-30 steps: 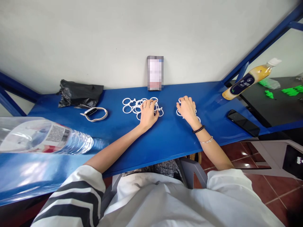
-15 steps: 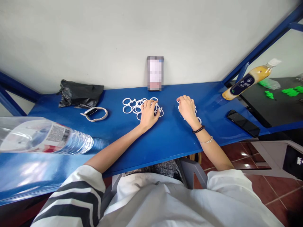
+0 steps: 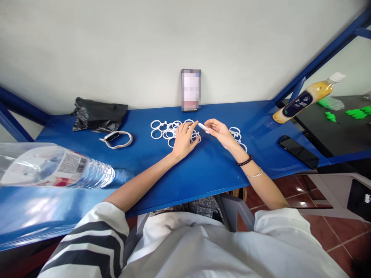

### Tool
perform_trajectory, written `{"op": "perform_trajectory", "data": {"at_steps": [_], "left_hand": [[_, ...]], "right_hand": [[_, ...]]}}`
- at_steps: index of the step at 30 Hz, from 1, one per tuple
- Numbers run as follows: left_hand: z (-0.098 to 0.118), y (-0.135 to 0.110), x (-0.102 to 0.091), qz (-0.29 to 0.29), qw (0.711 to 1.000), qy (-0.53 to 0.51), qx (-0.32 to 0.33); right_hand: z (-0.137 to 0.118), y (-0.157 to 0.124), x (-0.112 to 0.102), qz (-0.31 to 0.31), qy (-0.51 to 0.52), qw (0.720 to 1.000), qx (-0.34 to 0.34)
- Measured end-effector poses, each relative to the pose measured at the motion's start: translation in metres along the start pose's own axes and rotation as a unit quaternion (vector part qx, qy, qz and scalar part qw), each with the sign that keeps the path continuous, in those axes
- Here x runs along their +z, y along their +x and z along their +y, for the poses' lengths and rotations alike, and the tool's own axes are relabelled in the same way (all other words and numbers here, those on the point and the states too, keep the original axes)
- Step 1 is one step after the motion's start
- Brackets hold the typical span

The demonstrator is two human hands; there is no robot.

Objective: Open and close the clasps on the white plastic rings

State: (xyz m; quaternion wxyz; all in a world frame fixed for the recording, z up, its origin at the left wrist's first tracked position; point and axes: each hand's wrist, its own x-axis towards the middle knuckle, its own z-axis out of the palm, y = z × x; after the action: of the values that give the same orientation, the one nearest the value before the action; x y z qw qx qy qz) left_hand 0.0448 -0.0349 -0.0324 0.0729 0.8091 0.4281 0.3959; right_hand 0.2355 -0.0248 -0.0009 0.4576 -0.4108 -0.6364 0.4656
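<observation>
My right hand pinches a white plastic ring, seen nearly edge-on, between thumb and fingers. It is held just right of a loose pile of white rings. Over the right part of that pile lies my left hand, palm down with its fingers apart. A left fingertip is at the near end of the pinched ring; whether it touches cannot be made out. Behind my right hand, a smaller group of white rings rests on the blue table, partly hidden by the hand and wrist.
A phone leans upright against the wall. To the left are a black plastic bag, a smartwatch and a large clear bottle. On the right are a drink bottle and a dark phone.
My right hand has moved left from the smaller group of rings to beside my left hand, and a ring now shows in its fingers. The left hand has barely moved.
</observation>
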Motion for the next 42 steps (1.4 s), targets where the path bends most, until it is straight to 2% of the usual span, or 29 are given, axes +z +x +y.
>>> {"op": "perform_trajectory", "data": {"at_steps": [4,8,11,14,17,19,20,22,24,29,35,42], "left_hand": [[0.001,0.0,-0.002,-0.001,0.999,-0.002,0.032],[0.001,-0.001,-0.003,0.005,1.0,0.006,0.03],[0.001,-0.001,-0.004,-0.001,1.0,0.016,0.011],[0.001,-0.001,-0.004,0.002,1.0,0.016,0.0],[0.0,-0.002,-0.003,0.015,1.0,0.009,-0.012],[0.0,-0.001,-0.003,0.027,0.999,0.002,-0.023],[0.001,-0.001,-0.003,0.031,0.999,0.0,-0.024],[0.002,-0.002,-0.004,0.031,0.999,-0.004,-0.013],[0.004,-0.002,-0.004,0.018,1.0,-0.008,0.013],[0.005,-0.003,-0.004,-0.003,0.999,-0.01,0.053],[0.005,-0.003,-0.002,0.005,1.0,0.005,0.03],[0.004,-0.002,-0.002,0.0,1.0,0.007,0.019]], "right_hand": [[-0.003,-0.003,0.007,-0.03,0.151,0.984,0.09],[-0.004,-0.005,0.013,-0.052,0.242,0.961,0.12],[-0.004,-0.006,0.017,-0.057,0.269,0.953,0.128],[-0.003,-0.007,0.018,-0.057,0.253,0.957,0.129],[-0.001,-0.006,0.016,-0.042,0.151,0.985,0.074],[0.002,-0.003,0.012,-0.018,0.002,1.0,-0.003],[0.004,-0.001,0.01,-0.012,-0.083,0.995,-0.044],[0.009,0.002,0.006,-0.02,-0.232,0.966,-0.109],[0.014,0.004,0.004,-0.046,-0.318,0.936,-0.142],[0.023,0.006,0.003,-0.082,-0.399,0.901,-0.152],[0.019,0.003,0.005,-0.092,-0.441,0.881,-0.146],[0.014,0.001,0.012,-0.074,-0.495,0.849,-0.169]]}}
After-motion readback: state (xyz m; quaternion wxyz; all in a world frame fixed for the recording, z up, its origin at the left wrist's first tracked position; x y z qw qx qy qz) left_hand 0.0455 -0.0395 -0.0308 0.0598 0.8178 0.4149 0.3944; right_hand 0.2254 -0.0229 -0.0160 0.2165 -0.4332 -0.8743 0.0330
